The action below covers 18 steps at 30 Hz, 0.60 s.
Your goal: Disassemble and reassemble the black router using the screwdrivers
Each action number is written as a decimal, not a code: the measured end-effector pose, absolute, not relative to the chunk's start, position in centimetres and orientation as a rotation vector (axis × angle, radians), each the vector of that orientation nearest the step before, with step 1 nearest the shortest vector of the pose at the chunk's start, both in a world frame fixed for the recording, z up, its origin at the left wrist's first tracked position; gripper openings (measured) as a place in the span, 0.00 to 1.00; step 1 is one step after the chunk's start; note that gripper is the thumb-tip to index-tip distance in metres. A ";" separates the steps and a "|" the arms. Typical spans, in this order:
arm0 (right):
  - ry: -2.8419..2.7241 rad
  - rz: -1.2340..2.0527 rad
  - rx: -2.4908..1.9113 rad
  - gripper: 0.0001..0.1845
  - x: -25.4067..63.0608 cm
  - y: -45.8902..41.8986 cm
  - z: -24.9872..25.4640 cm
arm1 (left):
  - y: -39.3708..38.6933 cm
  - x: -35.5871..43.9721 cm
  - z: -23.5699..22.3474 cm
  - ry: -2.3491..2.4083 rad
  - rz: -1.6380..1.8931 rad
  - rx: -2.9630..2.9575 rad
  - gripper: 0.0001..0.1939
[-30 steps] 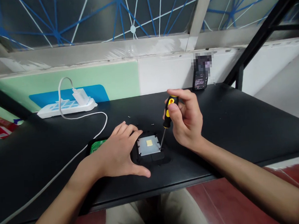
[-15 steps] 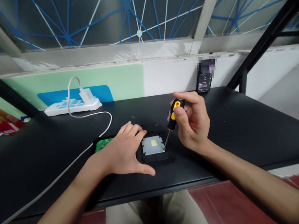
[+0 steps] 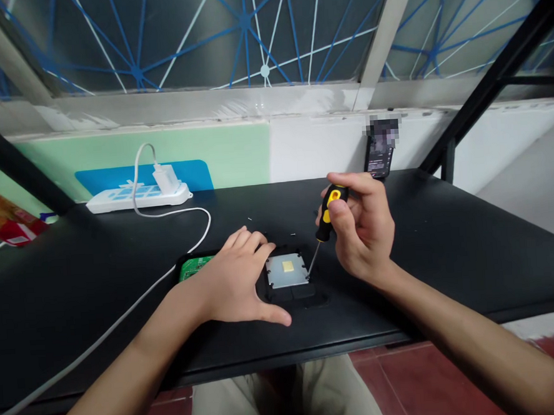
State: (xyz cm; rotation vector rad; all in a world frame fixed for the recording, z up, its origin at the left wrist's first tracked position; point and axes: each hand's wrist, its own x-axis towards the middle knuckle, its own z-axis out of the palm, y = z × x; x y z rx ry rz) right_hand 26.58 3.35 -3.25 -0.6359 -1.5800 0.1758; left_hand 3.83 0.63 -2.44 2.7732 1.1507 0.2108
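My right hand [image 3: 365,227] is closed round a black-and-yellow screwdriver [image 3: 325,220], the forefinger on top of its handle. The screwdriver slants down to the left, its tip at the right-hand lower corner of a silver metal plate [image 3: 277,276]. A pale yellow square pad [image 3: 287,266] sits on the plate, which lies in a black device housing [image 3: 291,292]. Spread over the housing, my left hand [image 3: 237,279] rests with thumb and fingers apart, hiding its middle. To the left of that hand shows part of a green circuit board [image 3: 194,267].
Small screws [image 3: 293,234] lie behind the housing on the black table [image 3: 449,253]. A white power strip [image 3: 140,197] with a plugged-in charger stands at the back left, its white cable [image 3: 123,307] crossing the table. A phone [image 3: 380,151] leans on the wall; a red packet [image 3: 12,220] is far left.
The whole view has shifted slightly. Both hands, the screwdriver and the housing keep nearly the same places relative to each other; the screwdriver tip stays at the plate's corner.
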 end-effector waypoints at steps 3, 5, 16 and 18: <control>-1.569 0.185 -0.633 0.18 26.6 3.3 -3.2 | 0.6 3.8 -2.5 1.148 0.217 2.778 0.55; -1.565 0.180 -0.633 0.18 26.7 3.3 -3.2 | 0.6 3.8 -2.5 1.149 0.213 2.779 0.55; -1.576 0.139 -0.620 0.17 26.6 3.2 -3.1 | 0.6 3.7 -2.6 1.141 0.250 2.775 0.54; -1.588 0.140 -0.626 0.18 26.7 3.2 -3.1 | 0.6 3.7 -2.6 1.152 0.235 2.768 0.55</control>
